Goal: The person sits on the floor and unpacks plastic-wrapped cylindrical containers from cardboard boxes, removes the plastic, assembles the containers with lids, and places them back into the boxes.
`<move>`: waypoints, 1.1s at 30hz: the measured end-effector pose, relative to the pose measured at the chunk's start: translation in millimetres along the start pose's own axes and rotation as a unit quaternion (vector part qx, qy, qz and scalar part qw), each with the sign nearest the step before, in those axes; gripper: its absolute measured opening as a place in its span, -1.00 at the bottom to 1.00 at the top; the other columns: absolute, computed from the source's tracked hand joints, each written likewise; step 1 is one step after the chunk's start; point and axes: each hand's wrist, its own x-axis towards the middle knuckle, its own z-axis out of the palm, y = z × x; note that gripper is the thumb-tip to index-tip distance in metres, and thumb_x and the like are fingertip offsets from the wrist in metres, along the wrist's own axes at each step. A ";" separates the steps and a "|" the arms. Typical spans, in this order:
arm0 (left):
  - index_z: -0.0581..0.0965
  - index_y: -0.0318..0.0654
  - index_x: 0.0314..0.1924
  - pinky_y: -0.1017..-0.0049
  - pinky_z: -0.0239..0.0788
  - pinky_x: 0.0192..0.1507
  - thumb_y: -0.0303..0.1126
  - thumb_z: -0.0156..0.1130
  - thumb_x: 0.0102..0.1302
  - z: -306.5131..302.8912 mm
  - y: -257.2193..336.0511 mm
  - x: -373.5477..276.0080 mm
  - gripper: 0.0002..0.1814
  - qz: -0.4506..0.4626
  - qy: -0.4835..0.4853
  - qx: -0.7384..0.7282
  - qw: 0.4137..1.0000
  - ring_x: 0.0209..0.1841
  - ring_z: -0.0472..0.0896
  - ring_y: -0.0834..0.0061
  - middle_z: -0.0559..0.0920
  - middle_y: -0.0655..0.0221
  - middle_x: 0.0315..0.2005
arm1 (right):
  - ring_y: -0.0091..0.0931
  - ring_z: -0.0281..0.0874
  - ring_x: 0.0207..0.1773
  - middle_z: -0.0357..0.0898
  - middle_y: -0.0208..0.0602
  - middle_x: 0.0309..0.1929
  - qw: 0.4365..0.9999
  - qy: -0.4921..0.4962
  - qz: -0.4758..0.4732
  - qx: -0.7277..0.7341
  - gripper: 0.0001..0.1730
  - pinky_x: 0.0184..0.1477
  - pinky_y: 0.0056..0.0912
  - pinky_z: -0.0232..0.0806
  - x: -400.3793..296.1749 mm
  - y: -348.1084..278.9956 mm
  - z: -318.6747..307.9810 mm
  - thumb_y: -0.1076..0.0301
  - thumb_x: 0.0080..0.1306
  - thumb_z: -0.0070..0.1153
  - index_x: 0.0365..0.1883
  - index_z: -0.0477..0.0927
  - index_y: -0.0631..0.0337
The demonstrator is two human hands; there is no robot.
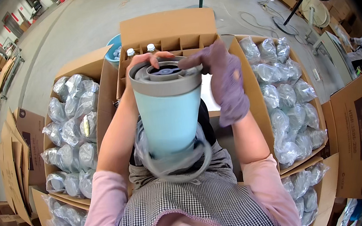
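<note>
A light-blue insulated vessel [170, 121] with a grey rim and lid [167, 84] stands upright before my chest. Clear plastic film [140, 141] hangs around its lower part, and a translucent grey loop [182, 177], blurred, curves under its base. My left hand [147, 59], with bare fingers showing, holds the far left of the rim; much of it is hidden behind the lid. My right hand [222, 74], in a purple-grey knit glove, is blurred by motion at the right of the lid. One gloved finger reaches over the lid towards its round centre opening.
Ahead stands a divided carton [175, 42] with two white-capped bottles [150, 48] in its cells. Cartons of plastic-wrapped items flank me, left [67, 127] and right [284, 100]. A blue tub [112, 48] sits behind the left carton. Cables [254, 22] cross the floor near a fan [316, 11].
</note>
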 end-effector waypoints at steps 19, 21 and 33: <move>0.73 -0.33 -0.16 0.52 0.36 -0.11 -0.39 0.33 0.15 19.4 24.8 -9.7 -0.73 0.198 0.022 0.556 0.807 -0.20 0.55 0.49 0.59 0.35 -0.29 | -0.17 0.68 -0.09 0.71 -0.07 -0.15 0.948 -0.128 0.070 0.283 -0.70 0.03 -0.27 0.48 12.7 87.4 43.4 0.34 0.33 -0.11 -0.30 0.61 0.37; 0.73 -0.33 -0.14 0.55 0.31 -0.18 -0.33 0.35 0.14 10.3 27.7 -11.0 -0.69 0.192 0.003 0.539 0.820 -0.22 0.50 0.51 0.52 0.38 -0.34 | -0.16 0.67 -0.03 0.72 -0.10 -0.12 0.937 -0.145 0.176 0.266 -0.68 0.09 -0.23 0.46 13.2 74.2 42.5 0.30 0.33 -0.09 -0.29 0.63 0.37; 0.69 -0.34 -0.24 0.44 0.23 -0.32 -0.26 0.39 0.10 80.1 15.4 11.2 -0.69 0.191 0.012 0.794 0.577 -0.40 0.47 0.35 0.48 0.33 -0.49 | -0.15 0.42 0.32 0.48 0.21 0.23 0.735 -0.088 0.218 0.636 -0.34 0.41 -0.19 0.14 -18.0 130.6 83.2 0.13 0.36 -0.34 0.02 0.62 0.54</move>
